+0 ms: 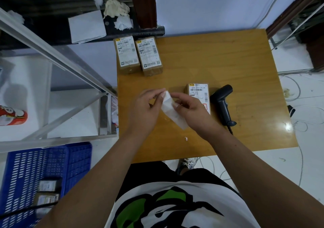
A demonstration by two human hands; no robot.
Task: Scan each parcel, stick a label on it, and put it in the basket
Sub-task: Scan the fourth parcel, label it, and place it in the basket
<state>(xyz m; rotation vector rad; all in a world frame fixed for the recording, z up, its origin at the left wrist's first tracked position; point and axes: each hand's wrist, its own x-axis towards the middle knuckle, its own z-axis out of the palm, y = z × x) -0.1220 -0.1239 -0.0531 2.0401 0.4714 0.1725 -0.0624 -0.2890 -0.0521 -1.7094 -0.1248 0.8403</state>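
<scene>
Over the middle of the wooden table [228,56], my left hand [145,108] and my right hand [191,108] both pinch a white label sheet [171,111] at its upper end. Just right of my hands lies a brown parcel [199,92] with a printed label, partly hidden by my right hand. A dark handheld scanner [222,101] lies right of that parcel. Two more labelled brown parcels [127,55] [149,56] stand at the table's far left corner. A blue basket [35,175] on the floor at lower left holds at least two parcels [47,192].
A metal frame shelf [52,66] stands left of the table, above the basket. Cables [298,122] trail over the white floor on the right. A small white paper scrap [186,138] lies near the table's front edge. Crumpled paper and a white sheet [86,27] sit on a dark ledge behind.
</scene>
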